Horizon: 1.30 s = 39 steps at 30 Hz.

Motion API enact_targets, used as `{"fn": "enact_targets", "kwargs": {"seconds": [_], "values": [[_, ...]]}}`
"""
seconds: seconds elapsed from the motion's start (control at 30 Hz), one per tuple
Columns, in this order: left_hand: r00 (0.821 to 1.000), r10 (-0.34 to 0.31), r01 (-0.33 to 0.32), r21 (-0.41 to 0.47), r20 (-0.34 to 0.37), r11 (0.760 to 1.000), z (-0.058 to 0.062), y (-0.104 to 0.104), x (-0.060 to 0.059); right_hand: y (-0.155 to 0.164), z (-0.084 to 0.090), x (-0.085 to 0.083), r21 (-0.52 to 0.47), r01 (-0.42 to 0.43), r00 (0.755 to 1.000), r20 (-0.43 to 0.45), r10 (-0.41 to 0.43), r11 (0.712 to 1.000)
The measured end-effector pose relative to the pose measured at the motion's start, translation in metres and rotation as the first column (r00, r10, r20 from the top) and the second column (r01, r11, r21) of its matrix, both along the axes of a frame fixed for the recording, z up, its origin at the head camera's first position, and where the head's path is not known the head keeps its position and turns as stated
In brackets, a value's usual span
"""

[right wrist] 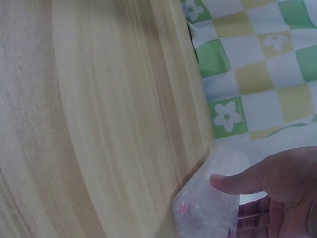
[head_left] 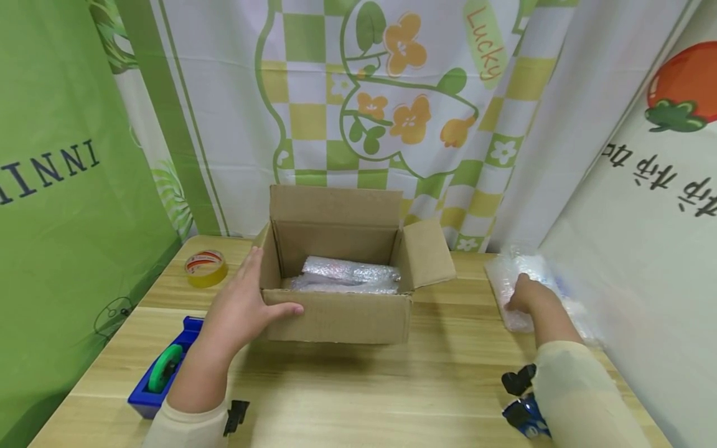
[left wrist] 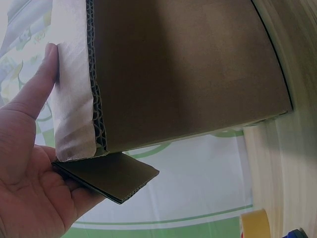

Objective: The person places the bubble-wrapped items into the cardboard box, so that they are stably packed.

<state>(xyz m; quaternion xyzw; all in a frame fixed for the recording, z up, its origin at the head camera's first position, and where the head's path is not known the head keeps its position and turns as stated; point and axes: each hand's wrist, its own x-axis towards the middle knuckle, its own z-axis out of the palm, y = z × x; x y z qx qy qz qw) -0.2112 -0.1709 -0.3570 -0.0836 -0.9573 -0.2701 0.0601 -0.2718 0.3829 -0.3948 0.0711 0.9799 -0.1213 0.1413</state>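
Observation:
An open cardboard box [head_left: 342, 318] stands at the middle of the table, its flaps spread outward. Inside it lie bubble-wrapped items [head_left: 351, 271]. My left hand [head_left: 241, 311] grips the box at its front left corner, thumb over the front flap and fingers behind the side flap [left wrist: 111, 176]. At the table's far right, my right hand [head_left: 534, 302] holds the edge of a clear bubble-wrapped pack [right wrist: 205, 203]. Its thumb lies on the near face and the other fingers are partly hidden behind the pack. More bubble wrap [head_left: 579, 314] lies right beside that hand.
On the left of the wooden table [head_left: 448, 379] are a roll of yellow tape [head_left: 206, 270] and a blue tape dispenser [head_left: 147, 401] with a green wheel [head_left: 164, 368]. A patterned curtain [head_left: 313, 93] hangs behind the table, with a green wall covering on the left and a white one on the right.

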Motion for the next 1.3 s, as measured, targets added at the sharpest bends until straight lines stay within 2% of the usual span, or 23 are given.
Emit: {"fn": "enact_targets", "kwargs": {"seconds": [0.2, 0.33, 0.53, 0.77, 0.93, 1.03, 1.3], "values": [[1.0, -0.003, 0.003, -0.002, -0.001, 1.0, 0.0, 0.0, 0.0, -0.003, 0.009, 0.0, -0.001, -0.008, 0.999, -0.031, 0.008, 1.0], [1.0, -0.004, 0.004, 0.0, 0.001, 1.0, 0.0, 0.0, 0.0, -0.007, 0.02, -0.002, 0.005, -0.021, 0.998, -0.058, 0.021, 1.0], [1.0, 0.005, -0.005, 0.011, 0.01, 1.0, 0.001, -0.001, 0.001, -0.025, 0.05, -0.001, -0.015, -0.038, 0.987, -0.159, 0.035, 0.999], [1.0, 0.002, -0.002, 0.01, 0.011, 1.0, 0.001, -0.001, 0.001, -0.053, 0.086, 0.005, -0.02, -0.079, 0.96, -0.272, 0.07, 0.997], [1.0, -0.001, 0.0, 0.012, 0.015, 1.0, 0.001, 0.0, 0.001, -0.069, 0.107, 0.009, -0.014, -0.142, 0.911, -0.394, 0.125, 0.99], [1.0, -0.001, 0.001, 0.01, 0.018, 1.0, 0.001, 0.0, 0.0, -0.081, 0.119, 0.013, -0.006, -0.18, 0.869, -0.47, 0.156, 0.984], [1.0, -0.002, 0.001, 0.009, 0.013, 1.0, 0.001, 0.0, 0.001, -0.124, 0.148, 0.028, 0.0, -0.278, 0.777, -0.588, 0.225, 0.961]]}}
